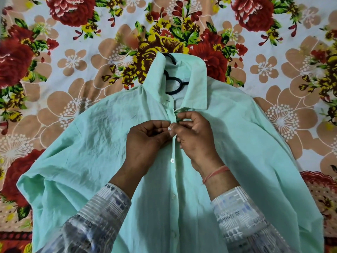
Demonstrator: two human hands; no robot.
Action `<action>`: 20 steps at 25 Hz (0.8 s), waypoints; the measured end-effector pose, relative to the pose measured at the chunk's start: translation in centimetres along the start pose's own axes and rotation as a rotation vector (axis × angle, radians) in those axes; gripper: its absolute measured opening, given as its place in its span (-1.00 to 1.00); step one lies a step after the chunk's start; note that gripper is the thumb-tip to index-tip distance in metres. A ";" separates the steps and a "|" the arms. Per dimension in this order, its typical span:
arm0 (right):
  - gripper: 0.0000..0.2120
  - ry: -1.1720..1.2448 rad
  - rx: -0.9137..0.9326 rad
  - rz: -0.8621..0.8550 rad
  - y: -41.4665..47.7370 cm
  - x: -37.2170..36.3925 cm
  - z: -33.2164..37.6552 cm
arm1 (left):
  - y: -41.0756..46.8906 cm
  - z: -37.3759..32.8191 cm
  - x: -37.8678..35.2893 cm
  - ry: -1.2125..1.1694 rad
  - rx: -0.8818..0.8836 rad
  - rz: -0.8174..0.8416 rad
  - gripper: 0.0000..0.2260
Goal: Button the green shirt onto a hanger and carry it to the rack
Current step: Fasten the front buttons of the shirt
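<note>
- You see no readable writing; a pale tag inside the collar shows no legible text.
- Your green shirt lies mid-frame on the floral bedsheet, black hanger showing at the collar.
- Your left hand and right hand meet at the placket, pinching a button.
- An orange thread circles your right wrist.

We see a bed sheet with red and peach flowers | on it our green shirt lies flat, front up, collar far from us, sleeves spread
</note>
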State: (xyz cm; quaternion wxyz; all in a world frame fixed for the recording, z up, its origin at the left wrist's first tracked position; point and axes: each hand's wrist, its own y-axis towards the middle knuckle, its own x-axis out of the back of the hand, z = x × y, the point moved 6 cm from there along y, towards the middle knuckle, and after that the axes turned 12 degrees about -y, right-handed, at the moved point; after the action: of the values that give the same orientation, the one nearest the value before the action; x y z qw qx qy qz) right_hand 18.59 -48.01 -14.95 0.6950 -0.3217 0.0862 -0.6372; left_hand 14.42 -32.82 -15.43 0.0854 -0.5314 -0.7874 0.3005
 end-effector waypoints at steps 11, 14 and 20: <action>-0.91 -0.265 0.319 -0.306 -0.1 1.4 1.2 | -0.3 -0.6 -0.3 0.069 0.041 -0.043 -0.88; -0.89 -0.431 0.517 -0.423 0.5 1.7 3.2 | 0.4 -3.2 -0.7 0.185 -0.120 -0.055 -0.94; -0.83 -0.726 0.427 -0.361 3.1 0.5 4.2 | 3.5 -8.0 -5.2 0.888 -0.607 -0.161 -0.82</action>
State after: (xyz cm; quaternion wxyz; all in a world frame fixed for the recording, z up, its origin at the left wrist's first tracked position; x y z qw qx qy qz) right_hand 23.49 -47.12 -13.31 0.6088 -0.3837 -0.3538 -0.5975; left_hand 22.95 -33.47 -10.01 0.2752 -0.5462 -0.7651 -0.2014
